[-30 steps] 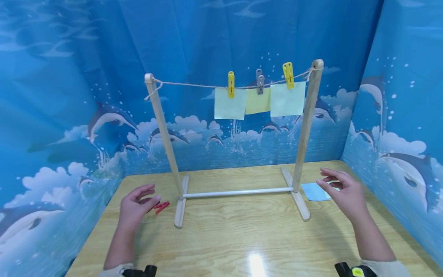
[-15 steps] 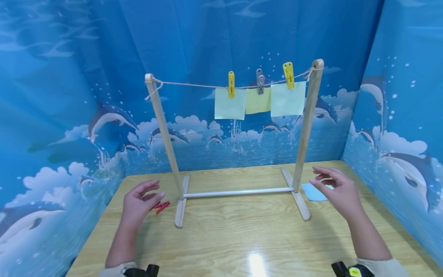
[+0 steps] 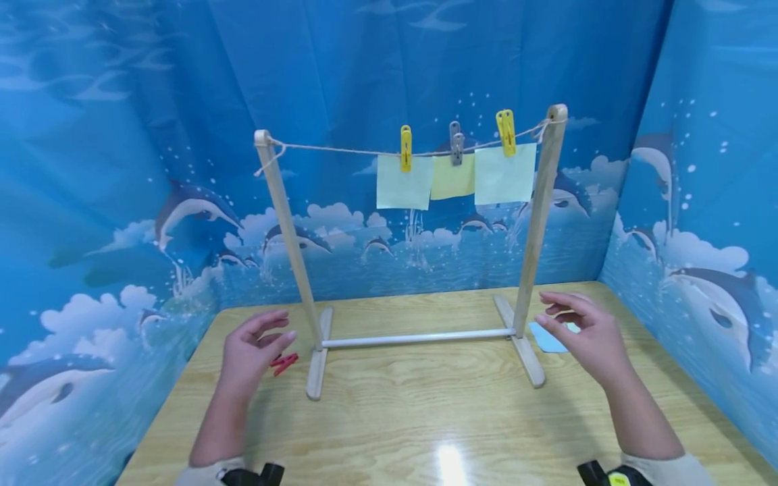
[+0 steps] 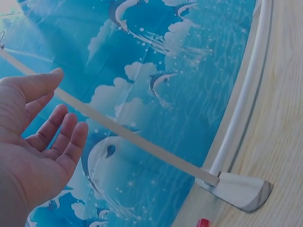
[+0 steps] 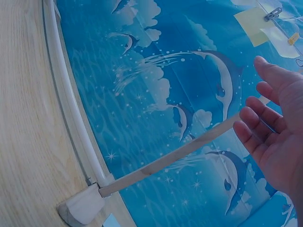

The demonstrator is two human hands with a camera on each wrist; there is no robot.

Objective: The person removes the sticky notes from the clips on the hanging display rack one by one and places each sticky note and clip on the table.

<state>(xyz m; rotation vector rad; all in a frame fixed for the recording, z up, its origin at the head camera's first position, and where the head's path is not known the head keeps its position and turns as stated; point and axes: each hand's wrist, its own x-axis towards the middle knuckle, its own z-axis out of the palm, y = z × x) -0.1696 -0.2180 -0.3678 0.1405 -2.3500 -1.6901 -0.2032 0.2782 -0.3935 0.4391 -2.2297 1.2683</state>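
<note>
My left hand (image 3: 248, 352) hovers over the left of the table with loosely bent fingers and nothing in them. Beside its thumb lies a red clothespin (image 3: 284, 364), partly covered by the hand in the head view. My right hand (image 3: 586, 337) is raised at the right, also holding nothing. Behind it are blue paper notes (image 3: 549, 337), partly hidden. Between the hands stands a wooden rack (image 3: 535, 229) with a string (image 3: 340, 148) across its top. On the string, two yellow clothespins (image 3: 406, 148) and a grey clothespin (image 3: 456, 143) hold two pale green notes (image 3: 404, 183) and a yellow note (image 3: 452, 178).
A white rod (image 3: 419, 337) joins the rack's feet low over the wooden table (image 3: 389, 405). Blue dolphin-print curtains (image 3: 389, 256) enclose the back and sides.
Both hands have drifted inward toward the rack, the left one to the right and slightly up, the right one to the left. The rack, notes and clothespins look unmoved.
</note>
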